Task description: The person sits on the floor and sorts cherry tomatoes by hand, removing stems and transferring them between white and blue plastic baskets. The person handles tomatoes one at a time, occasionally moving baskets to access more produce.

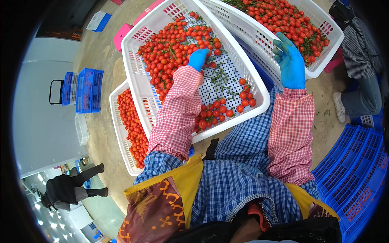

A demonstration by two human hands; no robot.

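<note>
My left hand (198,59), in a blue glove, is low over a white plastic crate (194,140) with a perforated bottom. Its fingers curl beside red cherry tomatoes (170,51); whether they hold one is hidden. Loose green stems (221,79) are scattered over the bare mesh to its right. A smaller group of cherry tomatoes (214,112) lies at the crate's near end. My right hand (288,62), gloved in blue with stained fingertips, is raised, palm up, by the rim of a second white crate (261,25). Nothing shows in it. That crate holds tomatoes with green stems (279,18).
A lower white crate (114,115) full of smaller orange-red tomatoes stands at left. Nested blue crates (349,170) rise at right. Another person's leg (361,97) is close by on the right. A person (62,191) and stacked blue crates (88,90) are farther left.
</note>
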